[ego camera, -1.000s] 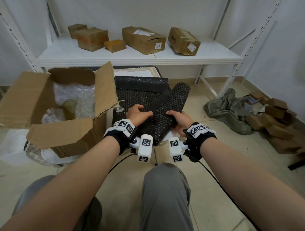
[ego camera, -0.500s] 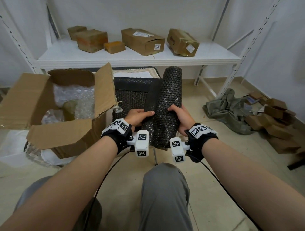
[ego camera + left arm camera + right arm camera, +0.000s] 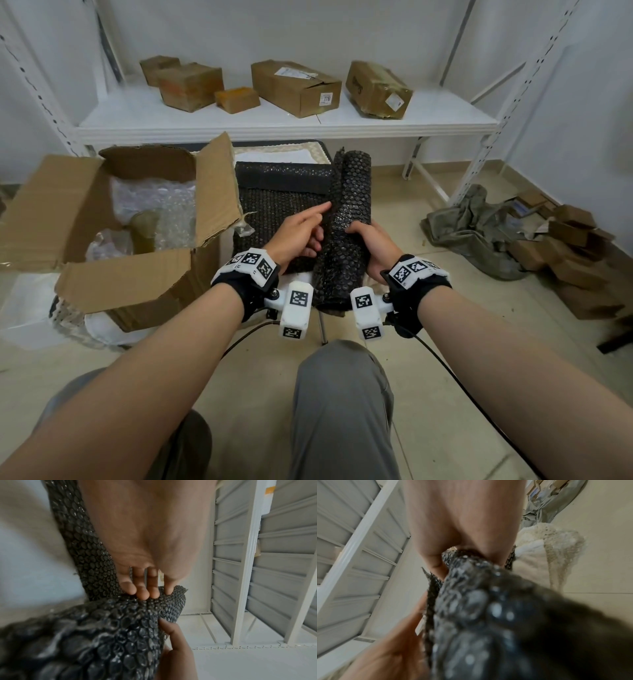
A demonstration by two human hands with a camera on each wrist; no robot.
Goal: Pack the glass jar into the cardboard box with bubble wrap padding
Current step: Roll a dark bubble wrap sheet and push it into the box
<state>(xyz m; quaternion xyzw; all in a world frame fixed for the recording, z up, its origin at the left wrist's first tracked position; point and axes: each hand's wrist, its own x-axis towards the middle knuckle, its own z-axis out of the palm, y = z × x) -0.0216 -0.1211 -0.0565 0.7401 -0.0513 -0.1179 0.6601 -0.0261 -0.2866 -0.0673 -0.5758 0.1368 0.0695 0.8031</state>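
The open cardboard box stands on the floor at my left. Clear bubble wrap lines it, and the glass jar shows dimly among it. In front of me I hold a rolled piece of black bubble wrap upright. My right hand grips its right side. My left hand rests on its left edge with the index finger straight. In the left wrist view its fingertips touch the fold of the wrap. The right wrist view is filled by the blurred wrap.
More black bubble wrap sheets lie on a seat over a white knitted cloth. A white shelf behind carries several cardboard boxes. On the floor at the right are a grey cloth and cardboard scraps.
The black roll has swung from leaning right to upright. My left hand has loosened its grip and straightened its index finger along the wrap. My right hand still grips it.
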